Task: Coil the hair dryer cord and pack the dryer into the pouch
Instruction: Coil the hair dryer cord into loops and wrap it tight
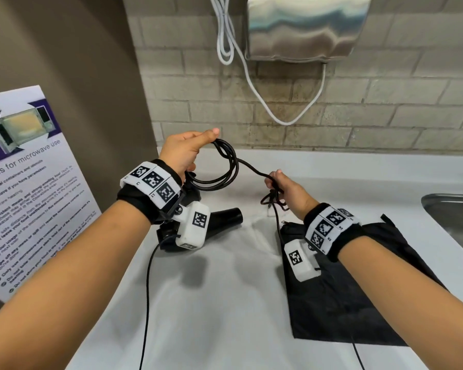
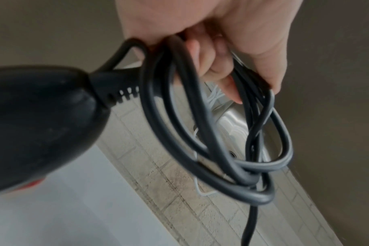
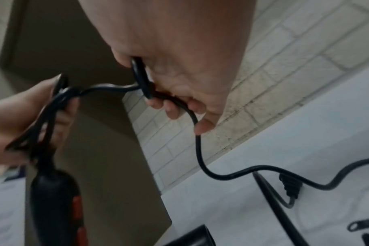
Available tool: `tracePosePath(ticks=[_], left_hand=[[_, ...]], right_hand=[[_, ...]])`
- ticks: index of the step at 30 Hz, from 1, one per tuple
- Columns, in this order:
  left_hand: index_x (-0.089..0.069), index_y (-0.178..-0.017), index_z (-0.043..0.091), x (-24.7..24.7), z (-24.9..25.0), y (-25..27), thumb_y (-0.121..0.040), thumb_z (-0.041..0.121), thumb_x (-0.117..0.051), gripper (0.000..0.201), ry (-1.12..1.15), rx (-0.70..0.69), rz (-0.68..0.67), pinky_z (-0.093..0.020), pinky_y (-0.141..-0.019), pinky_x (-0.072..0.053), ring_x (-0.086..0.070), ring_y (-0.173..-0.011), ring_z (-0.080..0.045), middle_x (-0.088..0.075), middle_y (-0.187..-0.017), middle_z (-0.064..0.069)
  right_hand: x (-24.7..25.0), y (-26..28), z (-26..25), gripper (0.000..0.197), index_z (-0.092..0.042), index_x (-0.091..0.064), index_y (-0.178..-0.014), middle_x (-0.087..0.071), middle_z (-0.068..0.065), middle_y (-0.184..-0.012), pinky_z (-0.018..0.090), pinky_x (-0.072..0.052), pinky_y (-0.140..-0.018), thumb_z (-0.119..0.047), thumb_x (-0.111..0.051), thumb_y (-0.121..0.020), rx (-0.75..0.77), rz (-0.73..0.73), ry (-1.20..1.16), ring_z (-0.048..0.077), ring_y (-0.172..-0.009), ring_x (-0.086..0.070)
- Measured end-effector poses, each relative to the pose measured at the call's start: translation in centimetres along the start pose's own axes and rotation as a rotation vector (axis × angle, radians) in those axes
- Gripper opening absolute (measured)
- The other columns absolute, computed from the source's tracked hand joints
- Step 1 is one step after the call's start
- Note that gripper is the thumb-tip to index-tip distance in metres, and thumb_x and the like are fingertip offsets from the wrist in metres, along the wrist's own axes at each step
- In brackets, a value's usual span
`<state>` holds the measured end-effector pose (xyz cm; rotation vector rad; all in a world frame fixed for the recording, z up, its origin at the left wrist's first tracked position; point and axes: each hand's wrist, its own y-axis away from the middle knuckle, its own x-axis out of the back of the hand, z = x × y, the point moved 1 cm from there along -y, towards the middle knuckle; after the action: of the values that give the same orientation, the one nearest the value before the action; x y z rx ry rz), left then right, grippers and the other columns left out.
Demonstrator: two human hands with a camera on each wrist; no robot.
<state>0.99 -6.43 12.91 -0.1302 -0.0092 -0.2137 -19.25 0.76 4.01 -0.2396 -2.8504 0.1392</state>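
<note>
My left hand (image 1: 183, 152) is raised above the white counter and grips several loops of the black cord (image 1: 226, 166), seen close up as a coil (image 2: 211, 133) hanging from its curled fingers (image 2: 213, 66). The black hair dryer (image 1: 222, 217) hangs below that wrist, its handle end (image 2: 32, 124) near the coil. One strand runs right to my right hand (image 1: 285, 188), whose fingers (image 3: 175, 108) curl round the cord (image 3: 198, 149). The plug (image 3: 290, 186) lies on the counter. The black pouch (image 1: 345, 295) lies flat under my right forearm.
A steel sink (image 1: 455, 217) is set in the counter (image 1: 225, 303) at the right. On the brick wall hang a metal dispenser (image 1: 305, 28) and white cables (image 1: 225, 36). A microwave notice (image 1: 24, 182) stands at the left.
</note>
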Motion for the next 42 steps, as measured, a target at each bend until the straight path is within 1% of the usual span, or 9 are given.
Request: tracePosePath(ticks=[5, 8, 12, 25, 28, 32, 36, 38, 42], left_hand=[[-0.063, -0.069, 0.022, 0.4, -0.1, -0.4, -0.077, 0.035, -0.073, 0.019, 0.061, 0.006, 0.074, -0.024, -0.046, -0.015, -0.021, -0.043, -0.009, -0.027, -0.052, 0.005], [-0.063, -0.072, 0.022, 0.4, 0.0, -0.4, -0.078, 0.035, -0.071, 0.017, 0.092, 0.011, 0.094, -0.025, -0.048, -0.020, -0.026, -0.050, -0.011, -0.037, -0.039, 0.014], [-0.063, -0.075, 0.020, 0.1, 0.2, -0.3, -0.080, 0.033, -0.069, 0.016, 0.110, 0.013, 0.109, -0.023, -0.047, -0.023, -0.029, -0.053, -0.007, -0.040, -0.036, 0.021], [-0.065, -0.075, 0.017, -0.4, -0.1, -0.4, -0.079, 0.027, -0.072, 0.013, 0.085, -0.068, 0.147, -0.016, -0.034, -0.018, -0.021, -0.029, -0.005, -0.043, -0.032, 0.015], [-0.065, -0.076, 0.015, -0.6, 0.0, -0.2, -0.080, 0.023, -0.071, 0.011, 0.085, -0.087, 0.159, -0.014, -0.034, -0.019, -0.027, -0.028, -0.004, -0.044, -0.032, 0.016], [-0.065, -0.080, 0.013, -1.0, 0.1, 0.0, -0.081, 0.021, -0.071, 0.010, 0.078, -0.100, 0.155, -0.013, -0.035, -0.022, -0.030, -0.028, -0.003, -0.041, -0.031, 0.016], [-0.063, -0.075, 0.015, -1.3, 0.1, 0.1, -0.081, 0.020, -0.070, 0.011, 0.079, -0.110, 0.135, -0.011, -0.035, -0.023, -0.034, -0.029, -0.001, -0.042, -0.031, 0.017], [-0.062, -0.073, 0.015, -1.4, 0.0, 0.2, -0.081, 0.018, -0.070, 0.012, 0.090, -0.120, 0.128, -0.009, -0.035, -0.024, -0.035, -0.029, 0.000, -0.043, -0.032, 0.017], [-0.062, -0.072, 0.014, -1.6, -0.1, 0.0, -0.080, 0.014, -0.071, 0.012, 0.105, -0.153, 0.109, -0.004, -0.040, -0.029, -0.041, -0.033, 0.004, -0.049, -0.035, 0.018]], right_hand=[[0.9, 0.8, 0.0, 0.047, -0.011, -0.047, -0.073, -0.042, -0.001, -0.074, 0.025, -0.036, -0.063, -0.054, -0.029, -0.076, 0.005, -0.063, -0.316, 0.006, -0.065, -0.043], [0.4, 1.1, 0.7, 0.045, -0.014, -0.042, -0.072, -0.037, -0.003, -0.072, 0.019, -0.041, -0.061, -0.059, -0.046, -0.070, 0.025, -0.035, -0.228, 0.000, -0.061, -0.042], [0.4, 0.9, 1.6, 0.041, -0.015, -0.034, -0.063, -0.028, 0.001, -0.068, 0.015, -0.044, -0.057, -0.030, -0.026, -0.101, 0.037, 0.107, -0.110, 0.013, -0.064, -0.032], [1.5, 1.4, 3.8, 0.041, -0.007, -0.050, -0.065, -0.041, 0.006, -0.063, 0.011, -0.036, -0.050, -0.028, -0.038, -0.098, -0.007, 0.234, 0.242, 0.023, -0.066, -0.048], [1.6, 0.9, 3.8, 0.042, -0.015, -0.037, -0.059, -0.039, 0.005, -0.060, 0.027, -0.039, -0.058, -0.028, -0.033, -0.100, 0.017, 0.357, 0.312, 0.026, -0.063, -0.048], [1.3, 0.1, 2.8, 0.025, -0.012, -0.043, -0.081, -0.049, 0.008, -0.063, 0.033, -0.036, -0.060, -0.024, -0.032, -0.099, 0.044, 0.500, 0.321, 0.026, -0.059, -0.047], [0.8, -0.5, 0.9, 0.042, -0.011, -0.024, -0.141, -0.064, 0.011, -0.081, 0.023, -0.043, -0.069, -0.015, -0.030, -0.099, 0.000, 0.516, 0.269, 0.016, -0.069, -0.055], [0.8, -1.1, 0.5, 0.047, -0.013, -0.025, -0.143, -0.065, 0.014, -0.090, 0.025, -0.043, -0.083, -0.008, -0.029, -0.097, -0.051, 0.472, 0.347, 0.018, -0.088, -0.058], [1.2, -2.2, 0.1, 0.044, -0.011, -0.038, -0.133, -0.058, 0.023, -0.110, 0.032, -0.045, -0.071, 0.001, -0.030, -0.092, -0.161, 0.451, 0.488, 0.033, -0.088, -0.057]])
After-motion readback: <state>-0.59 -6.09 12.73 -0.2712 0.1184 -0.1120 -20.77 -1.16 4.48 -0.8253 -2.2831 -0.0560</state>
